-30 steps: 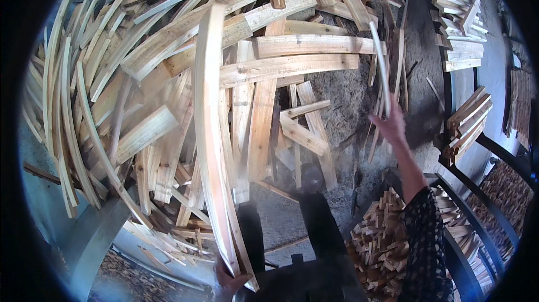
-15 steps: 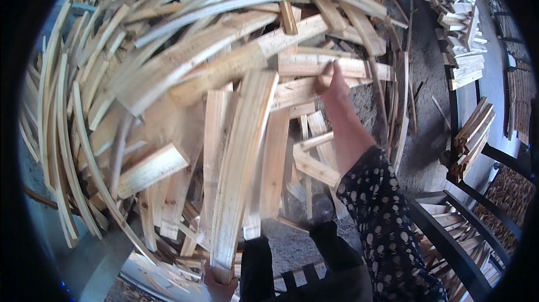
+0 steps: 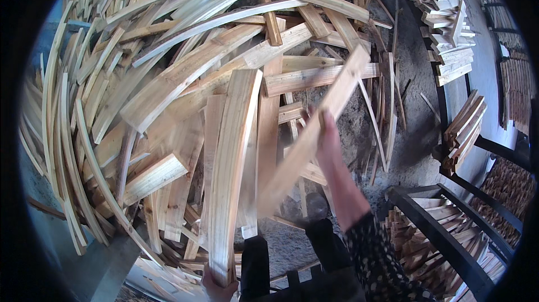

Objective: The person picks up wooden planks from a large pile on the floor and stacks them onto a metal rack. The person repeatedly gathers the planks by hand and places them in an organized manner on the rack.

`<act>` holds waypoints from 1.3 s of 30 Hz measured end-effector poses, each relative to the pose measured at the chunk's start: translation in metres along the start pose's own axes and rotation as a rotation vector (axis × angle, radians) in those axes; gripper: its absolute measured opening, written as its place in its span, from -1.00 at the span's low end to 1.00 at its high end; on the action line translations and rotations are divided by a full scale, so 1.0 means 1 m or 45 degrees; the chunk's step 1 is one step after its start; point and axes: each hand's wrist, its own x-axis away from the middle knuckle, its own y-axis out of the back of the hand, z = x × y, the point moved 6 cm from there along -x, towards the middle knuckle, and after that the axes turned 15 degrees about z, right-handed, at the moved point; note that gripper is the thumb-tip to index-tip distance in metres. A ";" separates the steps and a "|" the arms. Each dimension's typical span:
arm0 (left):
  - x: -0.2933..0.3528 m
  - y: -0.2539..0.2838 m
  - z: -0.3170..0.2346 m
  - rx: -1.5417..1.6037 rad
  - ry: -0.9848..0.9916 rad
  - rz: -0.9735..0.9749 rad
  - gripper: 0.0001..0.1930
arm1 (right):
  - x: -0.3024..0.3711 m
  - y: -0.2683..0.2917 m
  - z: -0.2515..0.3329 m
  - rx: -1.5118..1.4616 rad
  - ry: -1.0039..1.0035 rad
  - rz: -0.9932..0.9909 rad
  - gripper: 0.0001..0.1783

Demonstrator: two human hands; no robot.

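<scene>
Near the lower edge, my left hand (image 3: 219, 286) is closed round the near end of a wide wooden board (image 3: 233, 167), which points away from me over the pile. My right hand (image 3: 324, 136) grips a narrower wooden plank (image 3: 337, 97) around its middle. That plank slants from upper right to lower left, and its near end is blurred by motion. Under and beyond both pieces lies a loose heap of boards, among them a pale board (image 3: 314, 77) lying crosswise just past my right hand.
Long thin strips (image 3: 64, 150) curve along the left side of the heap. Stacked wood pieces (image 3: 455, 49) stand at the far right, with a small bundle (image 3: 466, 133) nearer. A dark metal frame (image 3: 443, 240) with wood inside stands at lower right. Grey floor (image 3: 412, 133) shows between.
My right hand has come nearer and now holds a plank raised at a slant off the heap. The left hand keeps its board in nearly the same place.
</scene>
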 end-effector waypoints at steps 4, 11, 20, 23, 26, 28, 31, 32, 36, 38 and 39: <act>-0.018 -0.006 0.001 0.045 -0.256 -0.134 -0.06 | -0.099 0.016 0.037 -0.146 0.157 0.130 -0.41; 0.005 0.015 -0.051 0.212 -0.228 -0.144 -0.28 | -0.009 0.033 0.022 0.166 -0.010 0.086 -0.59; -0.049 -0.012 -0.081 0.318 -0.159 -0.084 -0.13 | 0.141 -0.047 -0.046 0.669 -0.253 0.563 -0.50; -0.081 -0.024 -0.101 0.144 -0.409 -0.176 -0.18 | 0.138 -0.026 -0.078 0.578 -0.016 0.274 -0.39; -0.109 -0.020 -0.130 -0.110 -0.489 -0.197 -0.25 | 0.169 0.005 -0.120 0.380 -0.132 0.041 -0.36; -0.137 -0.016 -0.127 0.212 -0.436 -0.283 -0.31 | 0.176 0.014 -0.146 0.286 -0.342 0.173 -0.35; -0.158 -0.029 -0.105 0.676 -0.420 -0.233 -0.38 | 0.174 0.064 -0.208 -0.035 -0.813 0.338 -0.36; -0.159 -0.031 -0.102 0.678 -0.392 -0.238 -0.36 | 0.166 0.058 -0.207 -0.078 -0.797 0.409 -0.33; -0.168 -0.030 -0.104 0.726 -0.430 -0.061 -0.12 | 0.158 0.041 -0.207 -0.281 -0.769 0.459 -0.15; -0.163 -0.041 -0.109 0.551 -0.362 0.045 0.00 | 0.162 0.038 -0.211 -0.340 -0.807 0.451 -0.10; -0.163 -0.040 -0.112 0.565 -0.343 0.074 0.02 | 0.168 0.029 -0.210 -0.352 -0.847 0.462 -0.09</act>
